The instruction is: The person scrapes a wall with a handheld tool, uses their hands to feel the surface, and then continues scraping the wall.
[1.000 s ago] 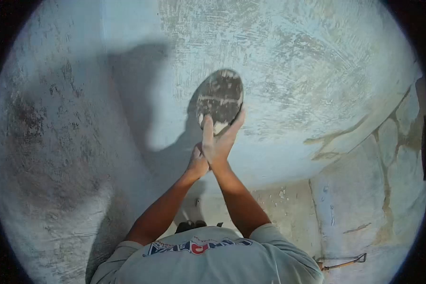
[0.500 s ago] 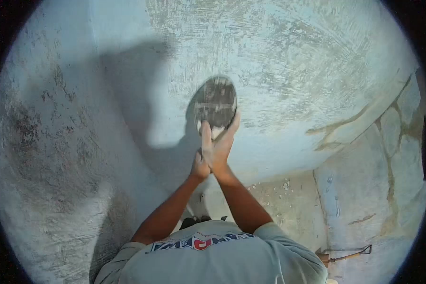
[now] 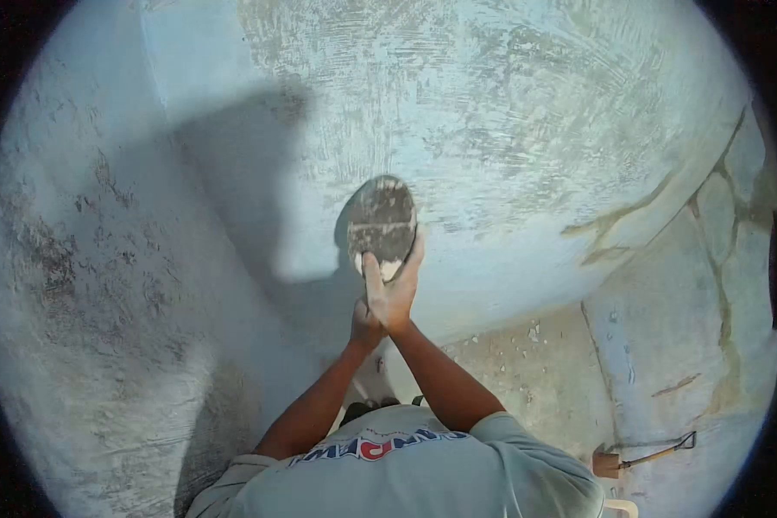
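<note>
Pale-smeared dark oval pad (image 3: 383, 207): likely light, stiff. Right hand (image 3: 394, 300) clamped on lower sides, sound hold; left hand (image 3: 364, 325) below, closure unclear.

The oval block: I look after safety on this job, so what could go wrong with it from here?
The right hand grips the oval block only near its lower end, so it might tip or slip. The right hand's fingers lie close to the scratched wall and could get scraped. The shovel lies to the person's right, and might trip them if they step that way.
</note>
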Motion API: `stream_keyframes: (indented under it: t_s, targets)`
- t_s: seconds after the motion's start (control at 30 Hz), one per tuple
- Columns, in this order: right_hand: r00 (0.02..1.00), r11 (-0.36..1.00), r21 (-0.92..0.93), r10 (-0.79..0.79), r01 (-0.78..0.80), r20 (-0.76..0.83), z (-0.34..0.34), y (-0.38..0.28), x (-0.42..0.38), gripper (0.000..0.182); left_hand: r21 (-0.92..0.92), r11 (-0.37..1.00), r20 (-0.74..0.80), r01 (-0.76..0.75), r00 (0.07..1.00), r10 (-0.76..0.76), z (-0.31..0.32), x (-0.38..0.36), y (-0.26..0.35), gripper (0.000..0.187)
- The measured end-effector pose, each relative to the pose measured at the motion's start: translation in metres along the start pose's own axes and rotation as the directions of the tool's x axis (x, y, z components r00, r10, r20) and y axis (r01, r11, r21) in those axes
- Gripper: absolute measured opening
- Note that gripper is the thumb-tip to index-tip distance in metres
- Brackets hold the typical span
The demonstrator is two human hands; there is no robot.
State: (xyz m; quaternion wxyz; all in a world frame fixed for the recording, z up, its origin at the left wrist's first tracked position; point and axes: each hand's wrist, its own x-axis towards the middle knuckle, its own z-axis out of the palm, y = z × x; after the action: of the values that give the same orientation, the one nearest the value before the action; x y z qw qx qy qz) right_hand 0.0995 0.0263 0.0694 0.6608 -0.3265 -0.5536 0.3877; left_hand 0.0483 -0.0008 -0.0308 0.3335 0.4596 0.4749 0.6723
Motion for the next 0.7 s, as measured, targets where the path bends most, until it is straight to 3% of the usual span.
stream_keyframes:
  t_s: [0.1, 0.2, 0.33, 0.37, 0.43, 0.5, 0.6, 0.67, 0.7]
  targets:
    - [0.998, 0.997, -0.048, -0.058, 0.058, -0.001, -0.001, 0.0, 0.004, 0.086, -0.034, 0.999, 0.062, 0.025, 0.998, -0.022, -0.002, 0.002, 0.0, 0.043]
    - [0.993, 0.992, 0.037, -0.12, 0.121, -0.018, 0.013, -0.034, 0.039, 0.085, 0.013, 0.99, 0.012, 0.142, 0.99, -0.142, -0.003, 0.035, 0.01, 0.044]
    - [0.991, 0.99, -0.054, -0.132, 0.13, -0.036, 0.012, -0.036, 0.03, 0.085, -0.031, 0.99, 0.084, 0.138, 0.987, -0.135, -0.006, 0.028, 0.014, 0.042]
    - [0.998, 0.998, -0.037, -0.054, 0.053, -0.019, 0.006, -0.017, 0.019, 0.086, -0.032, 0.999, 0.003, 0.012, 1.0, -0.012, 0.001, 0.014, 0.006, 0.038]
    - [0.999, 0.999, 0.013, -0.039, 0.039, -0.033, -0.002, 0.004, 0.0, 0.086, 0.193, 0.94, -0.08, -0.282, 0.95, 0.302, 0.005, -0.004, -0.05, 0.034]
    - [0.996, 0.997, -0.045, -0.062, 0.06, -0.058, 0.0, 0.0, 0.002, 0.086, 0.257, 0.925, -0.075, -0.28, 0.949, 0.308, 0.005, 0.002, -0.066, 0.03]
    - [0.979, 0.971, -0.158, -0.189, 0.177, -0.07, 0.007, -0.02, 0.038, 0.084, 0.1, 0.993, 0.033, 0.059, 0.998, -0.063, -0.002, 0.026, -0.035, 0.025]
    - [0.988, 0.989, -0.06, -0.136, 0.132, -0.071, 0.011, -0.034, 0.044, 0.083, -0.043, 0.985, 0.104, 0.165, 0.982, -0.16, 0.005, 0.039, 0.043, 0.024]
    - [0.987, 0.988, -0.068, -0.142, 0.137, -0.073, 0.01, -0.027, 0.042, 0.082, 0.126, 0.99, 0.087, 0.059, 0.994, -0.07, 0.003, 0.033, 0.034, 0.025]
